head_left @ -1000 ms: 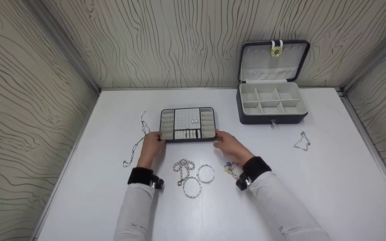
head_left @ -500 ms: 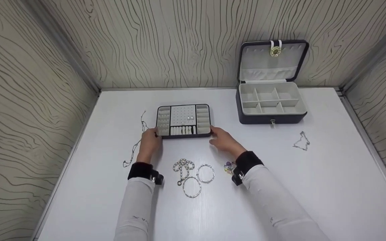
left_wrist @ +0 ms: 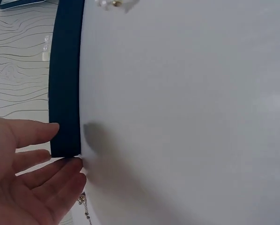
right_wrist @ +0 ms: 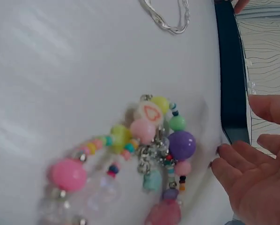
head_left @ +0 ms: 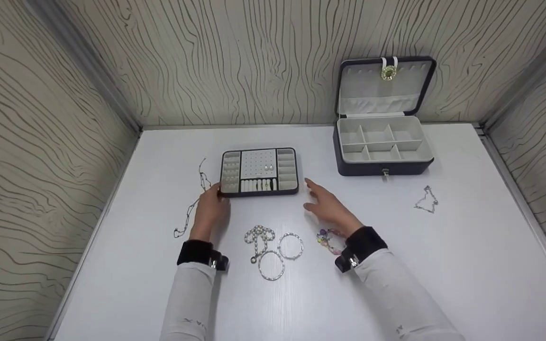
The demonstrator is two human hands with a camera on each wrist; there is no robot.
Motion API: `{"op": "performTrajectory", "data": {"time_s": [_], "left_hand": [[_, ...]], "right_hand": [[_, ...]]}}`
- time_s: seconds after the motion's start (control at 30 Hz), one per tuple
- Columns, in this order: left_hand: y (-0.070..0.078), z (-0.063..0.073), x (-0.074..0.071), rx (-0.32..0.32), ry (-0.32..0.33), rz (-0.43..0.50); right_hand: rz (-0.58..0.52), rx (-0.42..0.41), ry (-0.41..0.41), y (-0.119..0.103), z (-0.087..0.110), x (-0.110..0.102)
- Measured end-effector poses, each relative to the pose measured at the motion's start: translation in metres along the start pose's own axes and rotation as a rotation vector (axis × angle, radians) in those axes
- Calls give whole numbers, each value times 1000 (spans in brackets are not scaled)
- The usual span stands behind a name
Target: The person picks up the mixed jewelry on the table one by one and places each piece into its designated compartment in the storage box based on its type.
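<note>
A dark blue jewelry tray (head_left: pixel 259 193) lies flat on the table, with a perforated earring panel, ring rolls and side compartments. A pair of earrings sits on the panel. My left hand (head_left: pixel 210 208) is at the tray's front left corner; in the left wrist view its thumb overlaps the front wall and the relaxed fingers lie along the end. My right hand (head_left: pixel 327 204) is just off the front right corner, thumb and fingers spread, holding nothing. A colorful beaded bracelet (right_wrist: pixel 181 145) lies below the right wrist. A thin chain necklace (head_left: pixel 188 215) runs beside the left hand.
An open jewelry box (head_left: pixel 382 169) with divided compartments stands at the back right, lid raised. In front lie a pearl necklace (head_left: pixel 257 233) and two round bracelets, one bracelet (head_left: pixel 280 242) overlapping the other's edge. A silver chain (head_left: pixel 427 201) lies at the right.
Both hands shifted the tray slightly left and back. The right hand has since let go and drawn away to the right; the left hand's fingers have loosened at the corner.
</note>
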State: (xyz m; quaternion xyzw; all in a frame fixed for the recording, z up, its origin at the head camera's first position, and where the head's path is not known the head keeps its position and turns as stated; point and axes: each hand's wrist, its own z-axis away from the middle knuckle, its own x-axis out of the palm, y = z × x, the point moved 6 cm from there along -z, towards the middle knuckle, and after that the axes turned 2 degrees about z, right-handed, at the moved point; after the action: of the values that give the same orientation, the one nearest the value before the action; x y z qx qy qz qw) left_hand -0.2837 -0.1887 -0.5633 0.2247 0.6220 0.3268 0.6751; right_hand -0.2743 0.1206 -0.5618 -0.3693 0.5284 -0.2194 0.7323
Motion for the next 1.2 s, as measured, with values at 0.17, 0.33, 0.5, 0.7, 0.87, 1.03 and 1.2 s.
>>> {"op": "performTrajectory", "data": {"time_s": [0.17,0.33,0.5,0.7,0.87,1.03,1.2], "left_hand": [[0,9,0,-25,-11,15],[11,21,4,-32,3,20],[32,30,8,15,26,11],[59,38,16,58,18,-17],[76,43,21,106,-5,-14],[88,46,31,153,-51,6],[102,48,45,227,-125,38]], "right_hand": [[45,-53,308,10,10,-40],[297,22,492,26,17,-80],[432,64,429,34,16,-91],[452,58,430,32,12,-90],[448,71,435,28,13,-88],[477,82,438,19,20,-78],[529,87,422,9,27,-63]]}}
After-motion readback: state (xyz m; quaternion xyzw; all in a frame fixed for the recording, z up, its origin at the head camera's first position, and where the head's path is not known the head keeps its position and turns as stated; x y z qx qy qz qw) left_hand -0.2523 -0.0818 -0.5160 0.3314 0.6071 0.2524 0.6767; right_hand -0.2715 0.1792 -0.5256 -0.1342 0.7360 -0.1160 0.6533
